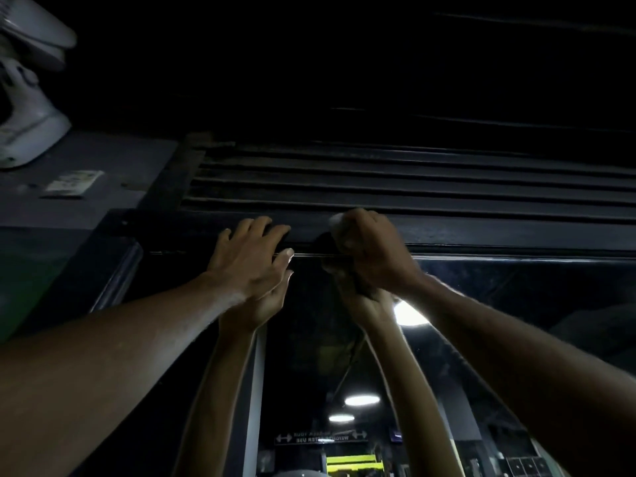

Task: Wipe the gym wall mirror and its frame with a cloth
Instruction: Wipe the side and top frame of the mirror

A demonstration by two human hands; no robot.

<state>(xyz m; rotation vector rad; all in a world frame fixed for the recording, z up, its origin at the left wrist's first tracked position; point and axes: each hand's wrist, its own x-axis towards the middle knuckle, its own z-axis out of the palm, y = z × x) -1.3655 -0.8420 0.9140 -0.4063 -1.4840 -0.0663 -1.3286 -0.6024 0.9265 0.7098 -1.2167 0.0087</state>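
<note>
Cloth is showing only as a pale wad poking out above the right hand, whose fingers are curling tight round it and pressing it against the top rail of the frame. The left hand is lying on the same rail just to the left. Its fingers are spreading straight and flat on the dark wood, holding nothing and seemingly bracing.

The rail is running left to right across the head view, so its long axis is lying crosswise to both forearms. The longer bare stretch is extending to the right of the cloth. By my judgement the right hand is the one placed to sweep along it, while the left hand is blocking the leftward path.

Directly below the rail, the mirror is reflecting both arms and several ceiling lamps. Just above the rail a slatted panel is running parallel to it, its ridges close enough to catch knuckles. Far left of the rail and higher, a white fixture is hanging on the wall, with a small label beneath it.
</note>
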